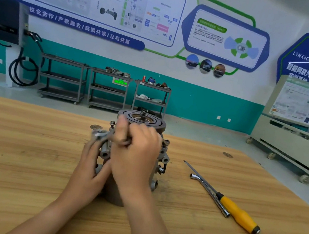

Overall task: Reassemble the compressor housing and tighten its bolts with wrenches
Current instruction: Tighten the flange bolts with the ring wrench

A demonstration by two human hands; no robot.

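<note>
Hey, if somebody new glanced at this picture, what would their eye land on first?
First, the metal compressor standing upright in the middle of the wooden table, both hands on it: the right hand grips a blurred wrench near its top, the left hand holds its side. Next, the yellow-handled screwdriver lying to its right beside a bent socket wrench.

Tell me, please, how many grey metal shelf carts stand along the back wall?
3. The left grey metal shelf cart stands beside the coiled black hose, the middle cart in front of a green sign, the right cart behind the grey compressor, which hides part of it.
</note>
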